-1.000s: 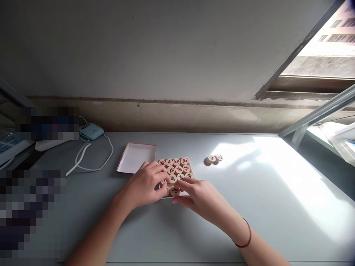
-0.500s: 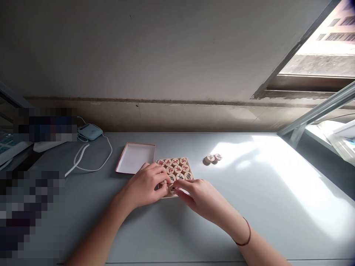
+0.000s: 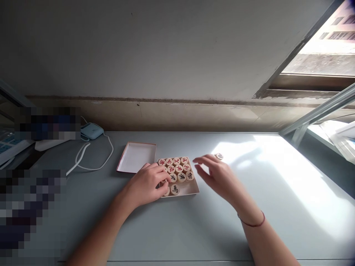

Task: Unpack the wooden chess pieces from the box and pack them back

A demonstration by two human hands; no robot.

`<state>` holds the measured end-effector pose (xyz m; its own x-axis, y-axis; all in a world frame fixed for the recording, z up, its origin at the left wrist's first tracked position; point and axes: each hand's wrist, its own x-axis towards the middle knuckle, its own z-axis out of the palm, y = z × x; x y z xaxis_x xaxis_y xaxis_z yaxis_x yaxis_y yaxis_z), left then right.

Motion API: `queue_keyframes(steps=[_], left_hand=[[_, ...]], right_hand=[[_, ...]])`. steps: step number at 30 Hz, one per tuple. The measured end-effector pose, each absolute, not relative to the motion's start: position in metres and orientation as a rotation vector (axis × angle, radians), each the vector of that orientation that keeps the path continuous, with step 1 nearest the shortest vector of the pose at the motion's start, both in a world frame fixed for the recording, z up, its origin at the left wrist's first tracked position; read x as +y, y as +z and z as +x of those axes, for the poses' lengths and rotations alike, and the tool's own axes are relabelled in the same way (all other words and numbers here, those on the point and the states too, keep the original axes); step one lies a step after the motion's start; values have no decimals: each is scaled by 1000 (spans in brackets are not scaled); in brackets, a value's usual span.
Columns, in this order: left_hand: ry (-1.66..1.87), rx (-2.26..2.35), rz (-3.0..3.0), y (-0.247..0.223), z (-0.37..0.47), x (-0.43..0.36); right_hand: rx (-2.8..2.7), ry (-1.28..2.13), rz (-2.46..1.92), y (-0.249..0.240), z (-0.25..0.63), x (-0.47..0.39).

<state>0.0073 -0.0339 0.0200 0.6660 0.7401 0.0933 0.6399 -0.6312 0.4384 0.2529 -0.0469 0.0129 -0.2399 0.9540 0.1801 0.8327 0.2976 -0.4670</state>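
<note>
An open box (image 3: 188, 189) holds rows of round Chinese chess pieces with red and black characters. In its near row a black-marked piece (image 3: 175, 190) stands beside bare box floor on the right. My left hand (image 3: 148, 184) is closed over the box's left side, its thumb and fingertips curled at the pieces there; it hides part of that side. My right hand (image 3: 217, 175) is open and holds nothing, just right of the box with thumb and fingers apart. Behind it lie chess pieces (image 3: 219, 156), one partly covered by the hand.
The box's lid (image 3: 138, 157) lies inside-up at the back left. A light blue device (image 3: 92, 130) with a white cable (image 3: 108, 155) sits farther left near the wall. Bright sunlight falls across the right of the grey table (image 3: 222, 236).
My right hand has let go of the black-marked piece in the near row and moved right, out of the box. My left hand stays at the box's left side.
</note>
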Motion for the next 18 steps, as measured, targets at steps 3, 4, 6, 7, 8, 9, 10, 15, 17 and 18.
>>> queue_keyframes(steps=[3, 4, 6, 7, 8, 9, 10, 15, 17, 18], left_hand=[[403, 1097, 2527, 17, 9, -33], [406, 1093, 2534, 16, 9, -33], [417, 1081, 2548, 15, 11, -34], [429, 1073, 2554, 15, 12, -34], [445, 1068, 2557, 15, 13, -34], [467, 1065, 2560, 14, 14, -35], [492, 1066, 2561, 14, 15, -36], [610, 1109, 2574, 10, 22, -39], [698, 1131, 2559, 7, 26, -40], [753, 1136, 2543, 6, 28, -41]], right_hand=[[-2099, 139, -1846, -2, 270, -35], [-2101, 118, -1913, -7, 274, -32], [-2122, 136, -1981, -16, 280, -28], [-2133, 154, -1989, -20, 282, -27], [-2139, 170, -1991, -22, 283, -26], [-2140, 183, -1993, -24, 285, -25], [-2138, 194, -1991, -24, 287, -24], [-2083, 273, -1924, -15, 286, -23], [-2021, 415, -1816, -5, 277, -27], [-1981, 540, -1734, 0, 270, -30]])
